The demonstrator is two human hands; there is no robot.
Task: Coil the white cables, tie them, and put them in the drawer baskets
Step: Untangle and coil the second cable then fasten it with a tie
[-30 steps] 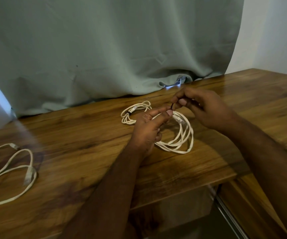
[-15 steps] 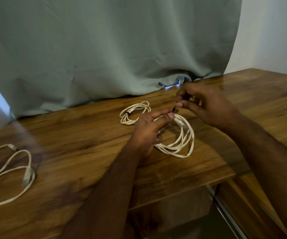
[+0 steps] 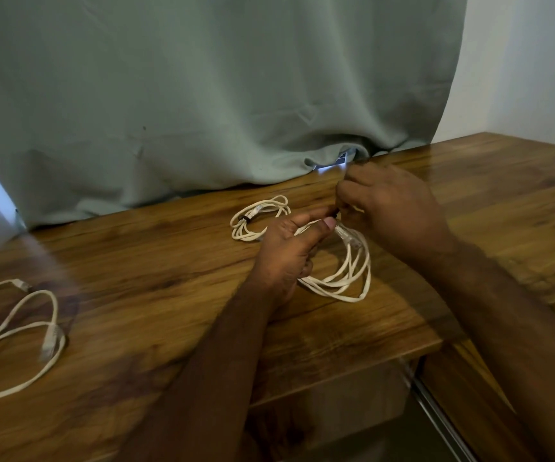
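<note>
We look down from a head camera at a wooden desk [image 3: 136,295] set against a pale green curtain [image 3: 202,95]. Near the middle of the desk lies a coiled white cable [image 3: 346,278], its loops resting on the wood and its clear plug [image 3: 346,235] sitting at the top of the coil. Our left hand [image 3: 289,251] rests on the left side of this coil, with the thumb and forefinger pinching the bundled loops just beside the plug. Our right hand [image 3: 392,208] hovers over the top right of the coil, fingers curled, pinching a small dark tie [image 3: 336,213] right where the left fingertips meet the cable. The two hands almost touch there.

Just behind and to the left of the coil, nearer the curtain, lies a smaller white cable [image 3: 259,218], already coiled and bound with a dark band [image 3: 242,218]. Well to the left of the coil, at the desk's left edge, a third white cable [image 3: 36,328] sprawls in loose, untied loops, with a plug at each visible end.

In front of the coil, below the desk's near edge, we see an open drawer space [image 3: 352,411] in shadow, with a metal rail [image 3: 436,411] running along its right side. We cannot tell what is inside. To the right of the curtain is a white wall [image 3: 536,61].
</note>
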